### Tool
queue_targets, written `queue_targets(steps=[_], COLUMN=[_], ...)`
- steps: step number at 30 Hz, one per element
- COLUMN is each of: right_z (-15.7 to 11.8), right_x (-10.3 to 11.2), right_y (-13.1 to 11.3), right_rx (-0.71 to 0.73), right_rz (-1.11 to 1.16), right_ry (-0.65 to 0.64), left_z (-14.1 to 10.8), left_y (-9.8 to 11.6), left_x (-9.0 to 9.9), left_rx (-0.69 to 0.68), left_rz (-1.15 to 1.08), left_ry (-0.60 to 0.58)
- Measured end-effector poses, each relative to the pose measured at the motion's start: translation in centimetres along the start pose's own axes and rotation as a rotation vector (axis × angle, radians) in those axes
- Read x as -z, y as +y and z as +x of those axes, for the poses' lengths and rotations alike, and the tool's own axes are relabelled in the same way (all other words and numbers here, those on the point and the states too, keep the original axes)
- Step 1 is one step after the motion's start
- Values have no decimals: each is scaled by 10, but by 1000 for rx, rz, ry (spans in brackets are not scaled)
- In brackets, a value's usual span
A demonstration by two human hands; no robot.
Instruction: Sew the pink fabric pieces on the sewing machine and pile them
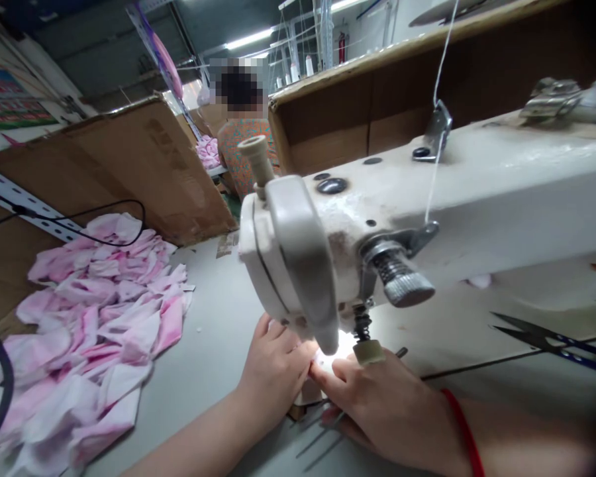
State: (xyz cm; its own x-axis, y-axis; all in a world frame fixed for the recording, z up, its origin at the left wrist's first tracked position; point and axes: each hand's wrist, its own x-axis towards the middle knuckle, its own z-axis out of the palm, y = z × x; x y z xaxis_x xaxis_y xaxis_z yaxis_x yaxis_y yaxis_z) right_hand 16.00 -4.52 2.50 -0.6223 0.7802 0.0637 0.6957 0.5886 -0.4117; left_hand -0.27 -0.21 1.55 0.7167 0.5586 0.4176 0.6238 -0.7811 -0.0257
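Observation:
Both hands are close together under the head of a white sewing machine (298,245), at its lit needle area. My left hand (273,364) is closed, its fingers pressing on a small piece of pink fabric (320,356), mostly hidden by the fingers and machine head. The thumb and index finger of my right hand (377,401) reach the same spot from the right. Thin metal prongs of what look like tweezers (322,442) stick out below the right palm, and a dark end shows past the knuckles. The needle itself is hidden.
A heap of pink and white fabric pieces (104,311) lies on the table at left, beside a black cable (0,384). Thread snips (551,341) rest at right. Cardboard panels (129,165) stand behind, with a seated person (248,146) beyond them.

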Motion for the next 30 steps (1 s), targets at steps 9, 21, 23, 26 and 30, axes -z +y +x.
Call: queue_targets(steps=[9, 21, 23, 26, 30], right_z=[-12, -3, -3, -1, 0], right_x=[27, 19, 19, 18, 17], right_y=[34, 43, 47, 54, 57], right_rx=[-280, -382, -355, -316, -299], right_rz=[-110, -333, -359, -393, -418], right_ry=[51, 53, 46, 84, 112], left_z=[-2, -12, -13, -13, -10], left_y=[-1, 1, 0, 0, -1], left_x=[-3, -19, -22, -23, -18], left_rx=[-58, -41, -40, -21, -40], left_rz=[84, 67, 60, 47, 33], left_ry=[-15, -39, -16, 1, -38])
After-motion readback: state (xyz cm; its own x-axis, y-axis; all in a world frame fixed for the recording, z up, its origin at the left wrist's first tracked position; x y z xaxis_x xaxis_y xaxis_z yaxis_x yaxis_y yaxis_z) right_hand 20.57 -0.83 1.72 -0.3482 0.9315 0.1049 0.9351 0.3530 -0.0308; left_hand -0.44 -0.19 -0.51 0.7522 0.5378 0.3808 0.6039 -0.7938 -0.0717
